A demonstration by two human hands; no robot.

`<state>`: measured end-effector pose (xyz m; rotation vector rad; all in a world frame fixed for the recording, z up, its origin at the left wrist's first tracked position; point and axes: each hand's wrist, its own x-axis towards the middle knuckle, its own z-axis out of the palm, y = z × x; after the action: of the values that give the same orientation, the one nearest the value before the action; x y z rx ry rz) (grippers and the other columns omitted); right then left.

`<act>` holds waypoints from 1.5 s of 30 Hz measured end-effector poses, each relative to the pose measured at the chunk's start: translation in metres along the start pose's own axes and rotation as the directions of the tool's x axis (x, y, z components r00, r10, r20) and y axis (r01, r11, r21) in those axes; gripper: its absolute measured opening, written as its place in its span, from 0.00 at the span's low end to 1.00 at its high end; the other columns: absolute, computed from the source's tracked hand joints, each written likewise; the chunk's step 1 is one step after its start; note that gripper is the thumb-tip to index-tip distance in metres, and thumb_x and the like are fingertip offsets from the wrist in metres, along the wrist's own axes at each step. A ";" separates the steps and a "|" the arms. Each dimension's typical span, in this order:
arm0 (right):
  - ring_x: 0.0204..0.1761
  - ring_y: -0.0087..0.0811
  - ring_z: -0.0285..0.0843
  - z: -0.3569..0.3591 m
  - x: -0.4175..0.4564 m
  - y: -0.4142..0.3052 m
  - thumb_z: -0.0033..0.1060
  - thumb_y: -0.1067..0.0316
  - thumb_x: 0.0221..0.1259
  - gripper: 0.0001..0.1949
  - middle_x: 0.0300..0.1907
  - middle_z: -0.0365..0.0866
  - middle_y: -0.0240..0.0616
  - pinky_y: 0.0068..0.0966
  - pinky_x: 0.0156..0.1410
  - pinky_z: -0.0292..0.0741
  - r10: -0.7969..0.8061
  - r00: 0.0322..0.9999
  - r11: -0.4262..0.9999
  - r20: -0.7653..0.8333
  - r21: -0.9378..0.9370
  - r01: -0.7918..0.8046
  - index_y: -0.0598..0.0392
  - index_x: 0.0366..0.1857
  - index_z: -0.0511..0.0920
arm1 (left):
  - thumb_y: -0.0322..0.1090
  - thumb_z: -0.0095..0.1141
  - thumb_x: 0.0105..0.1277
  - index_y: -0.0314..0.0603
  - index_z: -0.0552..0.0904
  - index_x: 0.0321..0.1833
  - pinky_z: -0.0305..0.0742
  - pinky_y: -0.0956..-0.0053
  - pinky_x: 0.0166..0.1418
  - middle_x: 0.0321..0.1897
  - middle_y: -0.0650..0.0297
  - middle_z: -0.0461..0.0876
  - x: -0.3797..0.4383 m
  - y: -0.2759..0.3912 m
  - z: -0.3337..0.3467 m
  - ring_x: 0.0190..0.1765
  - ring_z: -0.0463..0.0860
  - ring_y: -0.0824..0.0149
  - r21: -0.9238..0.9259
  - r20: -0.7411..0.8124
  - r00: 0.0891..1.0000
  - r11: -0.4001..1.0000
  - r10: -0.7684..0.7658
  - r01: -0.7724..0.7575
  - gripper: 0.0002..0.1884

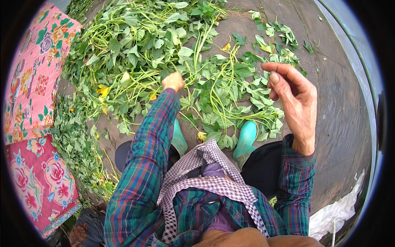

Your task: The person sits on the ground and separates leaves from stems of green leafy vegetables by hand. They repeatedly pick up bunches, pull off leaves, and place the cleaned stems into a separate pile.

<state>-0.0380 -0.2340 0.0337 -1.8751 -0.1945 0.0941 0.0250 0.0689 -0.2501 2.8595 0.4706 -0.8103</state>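
Note:
My left hand [173, 81] is curled over the near side of a large heap of leafy green vines [132, 37], which look like sweet potato vines. Its fingertips are hidden, so I cannot tell whether stems are in its grip. Raised at the right is my right hand [291, 92], its fingers bent and the thumb a little apart from the forefinger, with nothing visible between them. Below and left of it, a looser spread of vines [228, 89] with long pale stems covers the ground. A few leaves among the vines are yellow.
My turquoise rubber boots [247, 134] stand at the vines' near edge. Floral cloths, one pink [34, 80] and one darker red [40, 176], hang or lie at the left. Loose leaves [282, 34] are scattered on the dark paved ground [336, 123]. White plastic sheeting [336, 213] lies lower right.

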 end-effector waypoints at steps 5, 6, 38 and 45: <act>0.28 0.20 0.74 0.003 0.004 0.007 0.59 0.73 0.62 0.07 0.30 0.81 0.32 0.19 0.34 0.71 -0.134 0.990 0.975 -0.038 -0.182 0.125 0.58 0.41 0.83 | 0.37 0.59 0.56 0.45 0.85 0.48 0.77 0.59 0.55 0.51 0.55 0.84 -0.009 -0.020 0.055 0.55 0.82 0.53 -0.049 0.051 0.987 0.987 -0.150 0.152 0.16; 0.28 0.21 0.74 0.003 0.005 0.005 0.59 0.73 0.62 0.07 0.30 0.81 0.33 0.19 0.34 0.71 -0.141 0.989 0.973 -0.032 -0.190 0.133 0.58 0.41 0.83 | 0.37 0.59 0.56 0.44 0.85 0.46 0.76 0.58 0.55 0.48 0.51 0.84 -0.011 -0.020 0.052 0.53 0.83 0.51 -0.124 -0.027 0.991 0.984 -0.129 0.125 0.15; 0.24 0.14 0.71 -0.001 0.012 0.006 0.66 0.54 0.62 0.15 0.24 0.80 0.26 0.17 0.29 0.68 -0.164 0.967 0.964 -0.195 0.177 0.199 0.58 0.35 0.83 | 0.45 0.63 0.64 0.38 0.82 0.32 0.71 0.77 0.27 0.21 0.64 0.83 -0.229 0.070 -0.145 0.21 0.75 0.75 -0.793 -0.517 0.834 0.260 0.194 -0.551 0.15; 0.20 0.15 0.73 0.001 0.018 -0.010 0.67 0.51 0.60 0.17 0.18 0.76 0.27 0.18 0.27 0.69 -0.089 0.987 0.975 -0.135 0.190 0.114 0.57 0.33 0.83 | 0.47 0.71 0.49 0.44 0.81 0.41 0.68 0.63 0.53 0.40 0.62 0.77 -0.242 0.054 -0.156 0.47 0.73 0.57 0.208 -0.845 0.183 0.624 0.502 -0.753 0.21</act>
<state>-0.0209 -0.2272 0.0433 -1.6636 -0.1873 -0.0727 -0.0761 -0.0125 0.0130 2.5222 -0.5768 0.8504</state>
